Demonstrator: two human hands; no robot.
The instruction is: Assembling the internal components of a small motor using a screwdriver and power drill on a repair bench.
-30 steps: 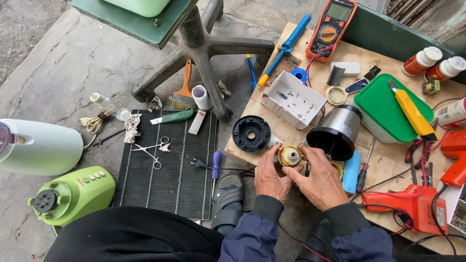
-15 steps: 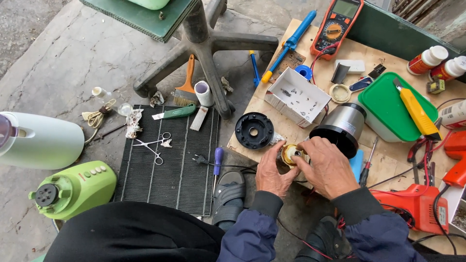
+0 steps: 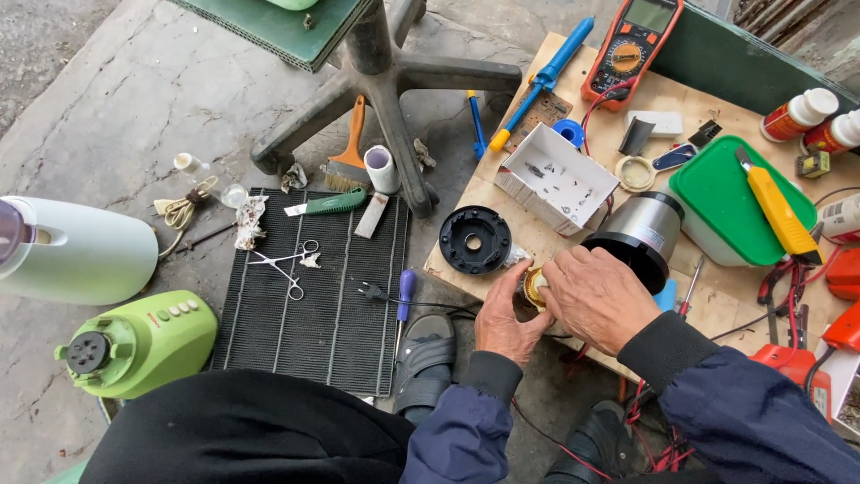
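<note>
On cracked concrete floor (image 3: 125, 108), cluttered plywood board (image 3: 524, 229)

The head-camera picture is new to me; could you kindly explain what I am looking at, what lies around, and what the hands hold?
This view comes from a camera worn on a person's head, looking down at their own two bare hands and dark blue sleeves. Both the left hand and the right hand close around a small round brass-coloured part at the edge of a low wooden board. Beside it on the board lie a black round disc, a shiny metal cylinder with a black rim, a white open box of small screws, a green-lidded tub and an orange multimeter. On the concrete floor to the left are a black ribbed mat with scissors-like forceps, and a green blender base.
</note>
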